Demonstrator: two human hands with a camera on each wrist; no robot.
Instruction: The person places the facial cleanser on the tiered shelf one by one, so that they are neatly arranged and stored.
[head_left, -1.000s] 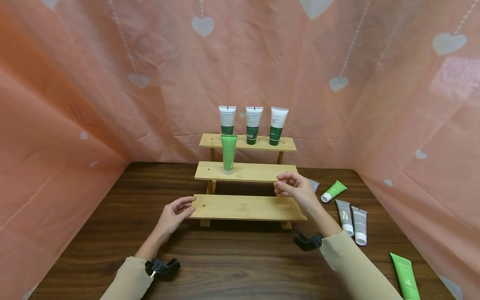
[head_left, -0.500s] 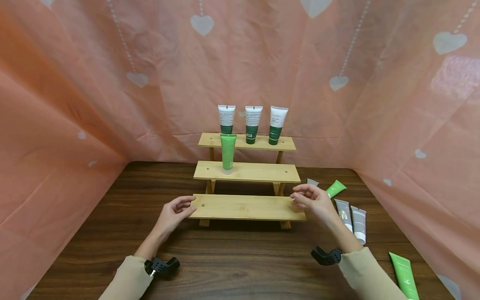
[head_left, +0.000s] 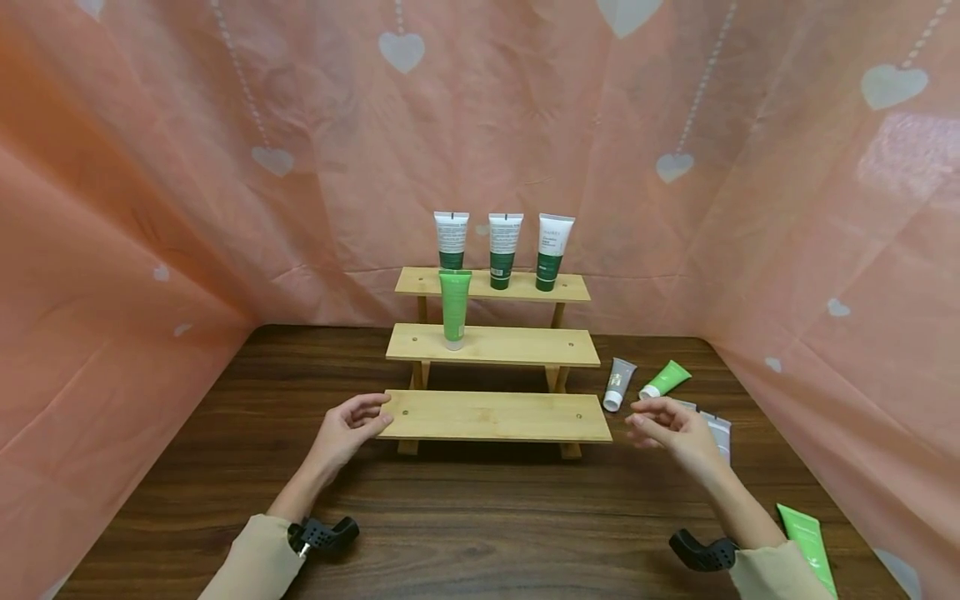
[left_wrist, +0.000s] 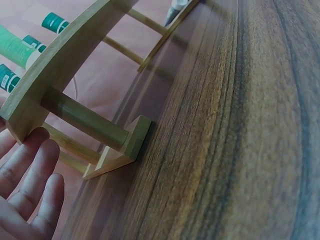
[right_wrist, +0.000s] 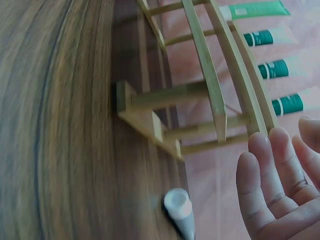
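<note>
A three-tier wooden stand [head_left: 495, 415] stands mid-table. Three white-and-green tubes [head_left: 503, 250] stand on its top tier; a light green tube [head_left: 454, 307] stands upright, cap down, on the left of the middle tier. My left hand [head_left: 347, 433] grips the left end of the bottom board; the left wrist view shows its fingertips at the board's edge [left_wrist: 30, 107]. Off the stand's right side hangs my right hand [head_left: 678, 435], fingers loosely bent and holding nothing, in front of partly covered grey tubes [head_left: 720, 435]. In the right wrist view that hand [right_wrist: 285, 185] is likewise unfilled.
Right of the stand lie a small grey tube [head_left: 618, 384] and a small green tube [head_left: 666, 380]. A larger green tube [head_left: 808, 546] lies near the right front, beside my right sleeve. Pink cloth [head_left: 337, 167] with white hearts surrounds the dark wooden table [head_left: 450, 533].
My right hand has moved right and toward the front, away from the middle tier, uncovering the small grey tube. The left hand has stayed at the bottom board.
</note>
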